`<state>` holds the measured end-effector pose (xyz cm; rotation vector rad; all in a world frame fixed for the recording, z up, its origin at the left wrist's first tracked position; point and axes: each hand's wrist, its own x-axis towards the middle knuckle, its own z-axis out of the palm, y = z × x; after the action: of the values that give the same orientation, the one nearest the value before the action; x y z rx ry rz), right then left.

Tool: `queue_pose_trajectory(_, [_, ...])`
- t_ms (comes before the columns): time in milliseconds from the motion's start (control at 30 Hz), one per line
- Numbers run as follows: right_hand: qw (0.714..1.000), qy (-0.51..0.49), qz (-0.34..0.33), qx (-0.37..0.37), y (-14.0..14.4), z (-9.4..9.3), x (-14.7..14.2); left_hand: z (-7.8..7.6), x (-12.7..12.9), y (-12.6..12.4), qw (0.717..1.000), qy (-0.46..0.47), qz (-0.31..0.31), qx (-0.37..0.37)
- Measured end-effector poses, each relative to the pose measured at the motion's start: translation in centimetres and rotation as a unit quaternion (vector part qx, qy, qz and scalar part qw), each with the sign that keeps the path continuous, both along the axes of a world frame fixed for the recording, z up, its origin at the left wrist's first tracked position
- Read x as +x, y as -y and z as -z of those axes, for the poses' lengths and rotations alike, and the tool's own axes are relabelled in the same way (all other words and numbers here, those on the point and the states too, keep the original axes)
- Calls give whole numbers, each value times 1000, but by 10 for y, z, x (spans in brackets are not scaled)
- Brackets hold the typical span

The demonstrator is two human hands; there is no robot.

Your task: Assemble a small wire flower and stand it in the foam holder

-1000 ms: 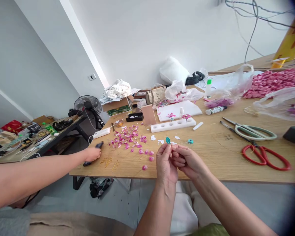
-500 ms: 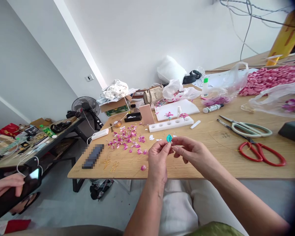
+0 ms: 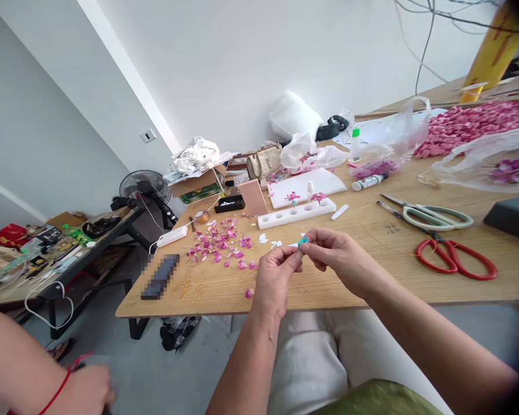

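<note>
Over the near edge of the wooden desk (image 3: 372,282), a small teal piece (image 3: 303,241) was held between the two hands, just above the desktop. The left hand (image 3: 273,280) was raised from below with its thumb and forefinger pressed together on something too thin to make out, right under the teal piece. The right hand (image 3: 335,257) was closed in a pinch on the teal piece itself, the other fingers curled beneath. Scattered pink petals (image 3: 220,245) were spread on the desk to the left of the hands, with a few white petals (image 3: 268,241) lying just beyond the fingertips. A white foam block (image 3: 296,214) with a row of holes was set farther back, two small pink flowers (image 3: 305,197) standing in it. Red-handled scissors (image 3: 450,260) and pale green scissors (image 3: 432,216) were laid well to the right. A dark flat object (image 3: 159,278), blurred, was seen near the desk's left corner. Another person's hand (image 3: 84,392), a red cord at the wrist, was caught at the lower left, well apart from the work.
</note>
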<state>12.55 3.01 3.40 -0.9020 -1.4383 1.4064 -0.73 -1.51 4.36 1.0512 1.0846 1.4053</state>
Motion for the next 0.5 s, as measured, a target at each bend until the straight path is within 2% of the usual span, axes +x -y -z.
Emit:
queue_pose_trajectory(233, [990, -107, -19, -87, 0, -2, -3, -4, -5, 3, 1000, -13, -3, -3])
queue_pose_trajectory(367, [987, -129, -14, -95, 1, -1, -8, -9, -6, 4, 998, -53, -30, 11])
queue_pose_trajectory(500, [988, -130, 31, -77, 2, 3, -17, -9, -5, 0, 993, -94, -67, 11])
